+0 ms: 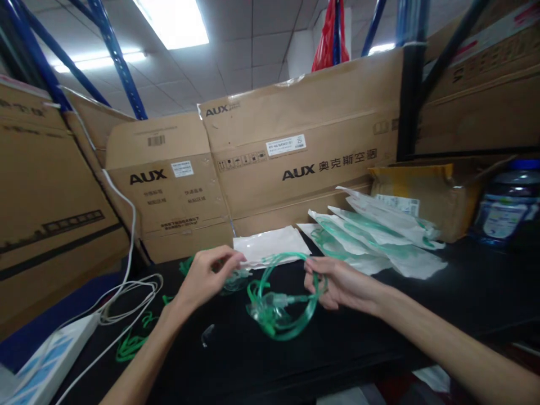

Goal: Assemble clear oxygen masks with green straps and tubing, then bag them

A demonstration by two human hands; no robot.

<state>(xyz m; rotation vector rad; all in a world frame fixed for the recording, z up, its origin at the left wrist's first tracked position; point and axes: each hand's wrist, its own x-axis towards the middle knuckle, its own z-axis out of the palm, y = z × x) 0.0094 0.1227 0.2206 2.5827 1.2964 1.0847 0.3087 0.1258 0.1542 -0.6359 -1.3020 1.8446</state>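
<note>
My right hand [337,281] is closed around a coil of clear green tubing [310,318]. A clear mask-like piece with a connector [272,309] and green straps hangs within the coil, above the black table [236,365]. My left hand [211,275] has its fingers curved and apart, with nothing seen between them. Its fingertips are by the left edge of a stack of flat white pouches [270,244]. Beneath that hand lies more clear plastic [236,281], partly hidden.
Filled white pouches with green tubing [371,236] lie piled at the right. Behind them stand an open carton [422,180] and a blue-capped bottle [504,202]. Green straps [130,346], a white cable [133,225] and a power strip [54,360] lie left. Large cardboard panels [295,146] wall the back.
</note>
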